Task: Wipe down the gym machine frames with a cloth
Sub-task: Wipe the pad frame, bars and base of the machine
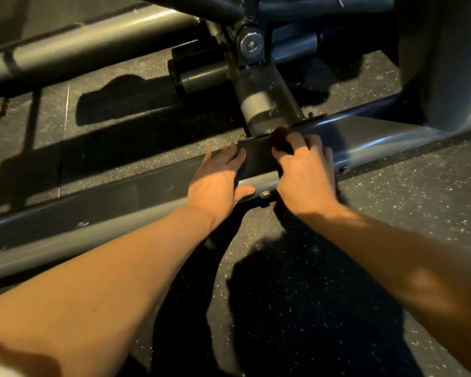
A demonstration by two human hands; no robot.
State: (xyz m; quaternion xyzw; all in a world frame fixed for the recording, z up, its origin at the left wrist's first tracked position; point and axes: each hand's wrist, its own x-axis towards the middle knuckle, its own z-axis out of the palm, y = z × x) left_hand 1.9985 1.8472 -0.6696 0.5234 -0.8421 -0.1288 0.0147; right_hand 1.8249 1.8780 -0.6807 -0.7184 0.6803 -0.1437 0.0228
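While a person crouches over the speckled rubber floor [392, 213], both bare hands work the low grey frame rail [120, 202] of a gym machine, seen from the head camera. The right hand [305, 172] has its fingers curled round a dark cloth [280, 140], pressing it on the rail's top face just below the round post [259, 104] that meets the rail there. The left hand [218, 178] lies flat on the rail just beside it, fingers straight and thumb hooked over the near edge, apparently bracing. The cloth is small, dark and bunched, mostly hidden under the fingers (its colour is hard to tell in this light). To wipe well here, it would likely help to keep the cloth flat against the metal, run it along the rail's length, and work round the post's base and the bolt [264, 194] on the near edge, where grime tends to collect.
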